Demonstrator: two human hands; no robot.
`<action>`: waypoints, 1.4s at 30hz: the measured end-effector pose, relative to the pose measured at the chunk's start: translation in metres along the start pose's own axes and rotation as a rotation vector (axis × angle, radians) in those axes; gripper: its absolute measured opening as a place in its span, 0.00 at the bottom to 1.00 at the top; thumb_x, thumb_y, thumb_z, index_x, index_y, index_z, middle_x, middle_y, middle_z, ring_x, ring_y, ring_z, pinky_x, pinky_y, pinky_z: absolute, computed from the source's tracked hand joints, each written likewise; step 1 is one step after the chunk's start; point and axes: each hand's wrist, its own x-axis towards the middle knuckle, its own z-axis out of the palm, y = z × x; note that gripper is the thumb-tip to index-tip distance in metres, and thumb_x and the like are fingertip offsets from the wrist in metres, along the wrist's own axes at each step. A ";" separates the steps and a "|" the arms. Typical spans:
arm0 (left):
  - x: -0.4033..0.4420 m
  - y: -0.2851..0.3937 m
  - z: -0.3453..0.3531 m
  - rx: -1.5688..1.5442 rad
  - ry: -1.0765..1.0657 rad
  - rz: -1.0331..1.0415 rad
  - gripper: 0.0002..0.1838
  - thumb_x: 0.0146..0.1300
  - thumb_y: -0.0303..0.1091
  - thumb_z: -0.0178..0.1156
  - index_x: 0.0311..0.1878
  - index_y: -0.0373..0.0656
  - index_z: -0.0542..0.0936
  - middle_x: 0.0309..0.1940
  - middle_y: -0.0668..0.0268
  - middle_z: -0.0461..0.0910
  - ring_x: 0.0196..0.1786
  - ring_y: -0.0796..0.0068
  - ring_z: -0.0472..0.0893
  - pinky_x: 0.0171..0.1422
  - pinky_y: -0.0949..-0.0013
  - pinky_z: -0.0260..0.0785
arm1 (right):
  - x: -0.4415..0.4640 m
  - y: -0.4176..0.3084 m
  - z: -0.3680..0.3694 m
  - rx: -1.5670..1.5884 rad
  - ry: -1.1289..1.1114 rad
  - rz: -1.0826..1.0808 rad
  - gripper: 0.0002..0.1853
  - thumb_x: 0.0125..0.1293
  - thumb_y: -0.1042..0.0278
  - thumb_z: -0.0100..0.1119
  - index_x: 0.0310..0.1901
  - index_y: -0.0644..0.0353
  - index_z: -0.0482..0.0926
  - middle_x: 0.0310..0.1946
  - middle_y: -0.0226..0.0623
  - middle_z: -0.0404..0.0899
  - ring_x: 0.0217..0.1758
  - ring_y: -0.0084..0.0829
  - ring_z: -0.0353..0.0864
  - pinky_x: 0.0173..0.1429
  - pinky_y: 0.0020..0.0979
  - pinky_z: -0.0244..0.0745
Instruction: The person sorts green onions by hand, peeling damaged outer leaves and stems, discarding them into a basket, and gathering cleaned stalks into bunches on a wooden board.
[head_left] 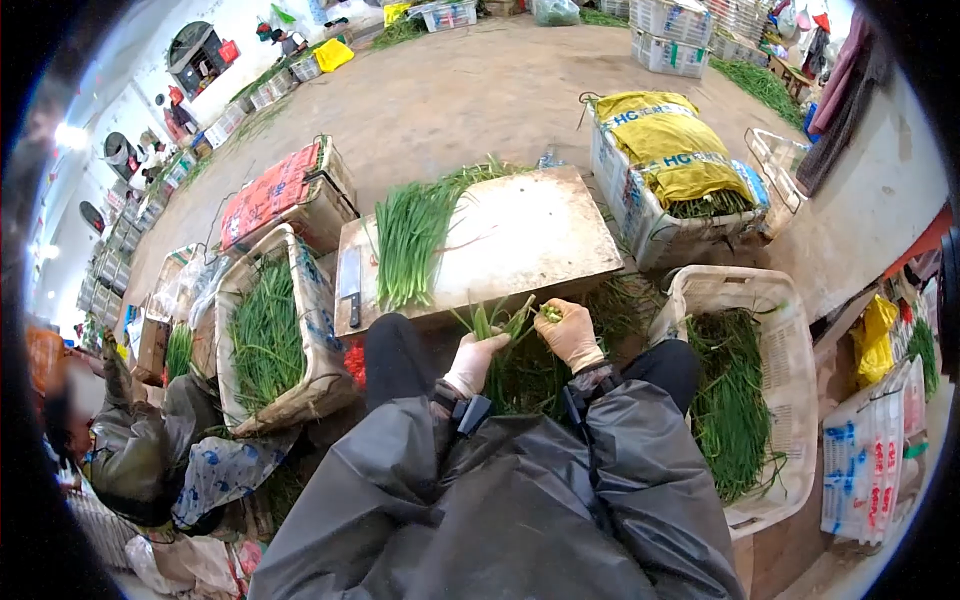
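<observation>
My left hand (pixel 474 364), in a whitish glove, is closed around a small bunch of chives (pixel 484 326) above my lap. Close on its right, my right hand (pixel 572 336), gloved too, has its fingers closed on some green chive pieces (pixel 549 313). Just beyond both hands is a low pale board (pixel 540 235). A neat bundle of long chives (pixel 408 245) lies on its left half, and a knife (pixel 350 280) with a dark handle rests along its left edge. Loose greens (pixel 525 385) lie below my hands, between my knees.
Crates of chives stand at my left (pixel 228 330) and right (pixel 800 400). Farther out are a red-covered crate (pixel 275 195) and one topped with a yellow sack (pixel 670 140). Another person (pixel 140 440) sits at the lower left. Stacked crates (pixel 675 40) stand across the floor.
</observation>
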 end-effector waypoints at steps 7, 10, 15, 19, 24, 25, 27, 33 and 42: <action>0.026 -0.034 -0.018 -0.021 0.109 -0.001 0.09 0.62 0.30 0.71 0.43 0.38 0.84 0.34 0.69 0.83 0.37 0.76 0.78 0.47 0.70 0.69 | 0.009 0.036 -0.007 -0.203 0.139 0.155 0.17 0.59 0.54 0.69 0.44 0.56 0.88 0.35 0.47 0.88 0.39 0.47 0.88 0.44 0.43 0.83; 0.022 -0.023 -0.027 -0.097 0.135 -0.004 0.08 0.64 0.30 0.69 0.44 0.38 0.83 0.36 0.67 0.84 0.39 0.74 0.80 0.49 0.69 0.70 | 0.024 0.046 -0.025 -0.253 0.264 0.286 0.17 0.60 0.54 0.67 0.45 0.54 0.88 0.36 0.46 0.88 0.40 0.48 0.88 0.46 0.44 0.83; 0.020 -0.018 -0.026 -0.101 0.082 -0.036 0.08 0.65 0.29 0.70 0.43 0.38 0.82 0.38 0.68 0.85 0.43 0.73 0.82 0.53 0.66 0.71 | 0.021 0.070 -0.012 -0.035 0.163 0.111 0.18 0.63 0.53 0.69 0.44 0.60 0.86 0.34 0.45 0.88 0.37 0.42 0.88 0.43 0.40 0.82; 0.018 -0.029 -0.016 0.015 0.050 0.049 0.09 0.64 0.29 0.70 0.45 0.37 0.84 0.38 0.67 0.86 0.40 0.75 0.82 0.50 0.69 0.73 | 0.002 0.013 0.013 0.054 0.007 -0.009 0.16 0.64 0.59 0.75 0.37 0.66 0.83 0.24 0.33 0.82 0.28 0.22 0.79 0.34 0.30 0.76; 0.013 -0.035 -0.002 0.170 0.045 0.045 0.12 0.62 0.26 0.70 0.48 0.35 0.85 0.38 0.67 0.87 0.38 0.77 0.81 0.47 0.71 0.74 | -0.007 -0.004 0.032 -0.077 0.006 -0.031 0.19 0.63 0.54 0.74 0.38 0.64 0.84 0.29 0.44 0.86 0.32 0.38 0.87 0.38 0.35 0.79; 0.013 -0.036 0.000 0.158 0.036 0.055 0.11 0.61 0.26 0.71 0.47 0.36 0.85 0.38 0.67 0.87 0.38 0.77 0.81 0.48 0.70 0.74 | -0.007 -0.003 0.033 -0.113 0.007 -0.006 0.19 0.63 0.53 0.74 0.38 0.64 0.84 0.30 0.44 0.87 0.33 0.40 0.87 0.39 0.35 0.80; 0.011 -0.038 0.004 0.136 0.019 0.072 0.10 0.61 0.27 0.72 0.44 0.37 0.86 0.38 0.67 0.87 0.39 0.76 0.82 0.50 0.70 0.74 | -0.007 -0.003 0.033 -0.183 0.037 0.010 0.17 0.62 0.56 0.72 0.40 0.64 0.85 0.30 0.47 0.87 0.36 0.43 0.89 0.40 0.36 0.81; 0.008 -0.033 0.006 0.097 0.023 0.042 0.09 0.59 0.27 0.75 0.40 0.38 0.85 0.37 0.67 0.86 0.39 0.76 0.82 0.51 0.70 0.73 | 0.003 0.019 0.024 -0.096 0.067 0.073 0.15 0.61 0.58 0.69 0.39 0.64 0.86 0.31 0.47 0.87 0.35 0.41 0.89 0.41 0.37 0.82; 0.011 -0.032 -0.003 -0.020 0.066 -0.016 0.13 0.56 0.26 0.77 0.41 0.37 0.83 0.38 0.67 0.86 0.41 0.74 0.82 0.53 0.68 0.72 | 0.034 0.068 -0.024 -0.196 0.415 0.286 0.20 0.60 0.54 0.67 0.48 0.59 0.87 0.40 0.49 0.88 0.43 0.50 0.88 0.49 0.45 0.83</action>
